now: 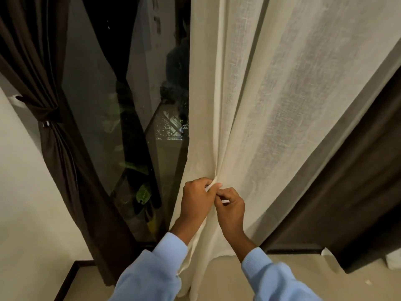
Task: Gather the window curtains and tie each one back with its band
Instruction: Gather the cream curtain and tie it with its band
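Left hand [196,199], right hand [231,206] pinch curtain [271,105] (beige floor [303,268]).

My left hand [198,197] pinches a fold of the cream curtain [256,105] at centre frame, and my right hand [230,206] pinches cloth just beside it, fingertips touching. At left, the brown curtain [65,161] is tied back with its band [46,112]. Dark glass [97,83] shows between them.

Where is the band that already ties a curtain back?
Start at the dark window glass. Left of it hangs a brown curtain, cinched midway by the band. It is the only tie in view; the cream curtain to the right hangs untied.
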{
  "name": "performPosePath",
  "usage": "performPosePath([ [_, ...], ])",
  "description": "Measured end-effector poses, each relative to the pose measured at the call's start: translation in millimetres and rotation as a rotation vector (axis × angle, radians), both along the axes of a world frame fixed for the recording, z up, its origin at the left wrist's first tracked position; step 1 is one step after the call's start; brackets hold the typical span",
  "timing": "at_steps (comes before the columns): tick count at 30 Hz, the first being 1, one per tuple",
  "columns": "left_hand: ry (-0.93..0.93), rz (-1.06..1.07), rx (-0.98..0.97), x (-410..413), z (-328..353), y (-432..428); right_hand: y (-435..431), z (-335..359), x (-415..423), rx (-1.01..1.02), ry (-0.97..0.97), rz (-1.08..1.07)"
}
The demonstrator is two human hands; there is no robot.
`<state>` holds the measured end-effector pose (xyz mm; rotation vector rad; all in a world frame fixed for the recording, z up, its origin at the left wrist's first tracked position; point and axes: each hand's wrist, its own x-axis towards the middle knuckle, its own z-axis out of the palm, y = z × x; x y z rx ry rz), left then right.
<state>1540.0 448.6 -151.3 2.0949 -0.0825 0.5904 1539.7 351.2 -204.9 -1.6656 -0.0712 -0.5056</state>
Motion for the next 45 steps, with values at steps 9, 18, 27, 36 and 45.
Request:
performPosePath([
  [9,-0.044,0.085,0.108,7,0,-6,-44,-5,-4,-0.016,0.085,0.031],
  [18,-0.078,0.114,0.061,-4,-5,8,-143,15,58,0.066,0.356,-0.357],
  [27,-0.116,0.214,0.065,-47,0,-15,-157,25,84,0.087,0.403,-0.142],
  [36,-0.137,0.333,0.058,-84,5,-36,-172,14,75,0.062,0.326,-0.012],
  [45,-0.145,0.368,0.065,-106,5,-57,-172,5,54,-0.035,0.276,-0.016],
])
